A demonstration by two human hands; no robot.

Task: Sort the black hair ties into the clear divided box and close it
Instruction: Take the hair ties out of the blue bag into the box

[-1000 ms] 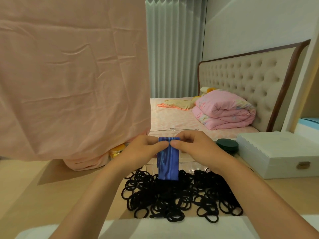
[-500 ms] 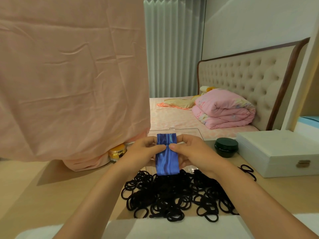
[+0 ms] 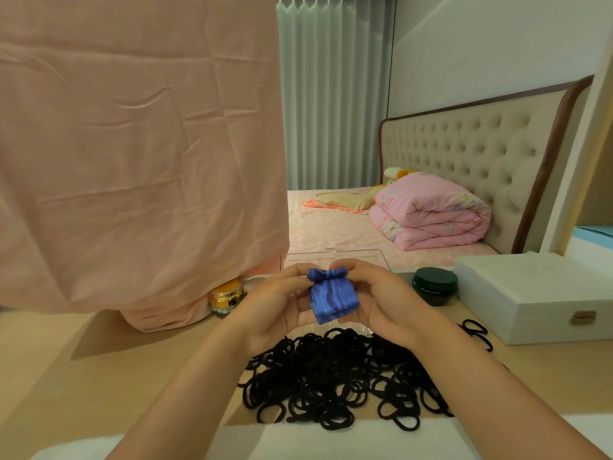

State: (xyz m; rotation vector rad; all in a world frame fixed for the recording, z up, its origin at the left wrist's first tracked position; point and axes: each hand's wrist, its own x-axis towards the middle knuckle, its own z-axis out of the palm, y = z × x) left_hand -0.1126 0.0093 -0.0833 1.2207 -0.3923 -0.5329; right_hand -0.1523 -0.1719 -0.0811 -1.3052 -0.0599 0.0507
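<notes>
The left hand [image 3: 275, 307] and right hand [image 3: 381, 303] hold a folded blue cloth [image 3: 333, 297] above the desk [image 3: 99, 376], their curled fingers pinching its bunched top. Black hair ties [image 3: 331, 380] lie heaped at its six o'clock. The clear box [image 3: 331, 257] sits at twelve o'clock, mostly hidden behind the hands.

Landmark: pile of black hair ties [image 3: 335, 376].
- Left of pile: bare wooden tabletop [image 3: 132, 366], an open approach.
- Behind pile: clear divided box [image 3: 351, 257], mostly screened by left hand [image 3: 275, 307] and right hand [image 3: 388, 307], both holding a folded blue cloth [image 3: 333, 298] above the pile's far edge.
- Far left behind pile: hanging pink sheet [image 3: 139, 154], with a gold jar [image 3: 227, 297] at its hem.
- Right of pile: stray ties [image 3: 477, 333], then white case [image 3: 530, 293].
- Behind-right: dark green jar [image 3: 434, 285]. A gap shows between jar and right hand.
</notes>
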